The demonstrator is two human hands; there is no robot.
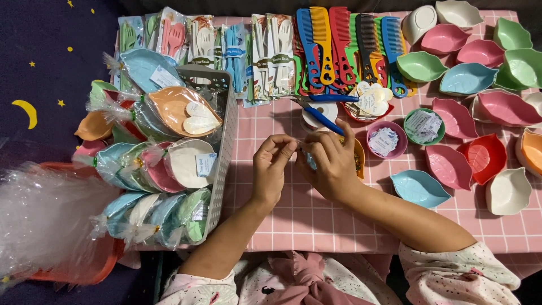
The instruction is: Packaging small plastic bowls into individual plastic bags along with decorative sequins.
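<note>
My left hand and my right hand meet over the pink checked cloth, fingertips pinching something small and thin between them; I cannot tell what it is. A small bluish object shows under my right palm. Blue-handled scissors lie just beyond my right hand, next to a white tape roll. A yellow-orange dish is partly hidden behind my right hand.
A grey basket at left holds several leaf-shaped dishes wrapped in clear film. Loose leaf-shaped dishes in many colours cover the right side. Combs and packed cutlery sets line the back. Small bowls hold paper tags. Clear plastic lies at far left.
</note>
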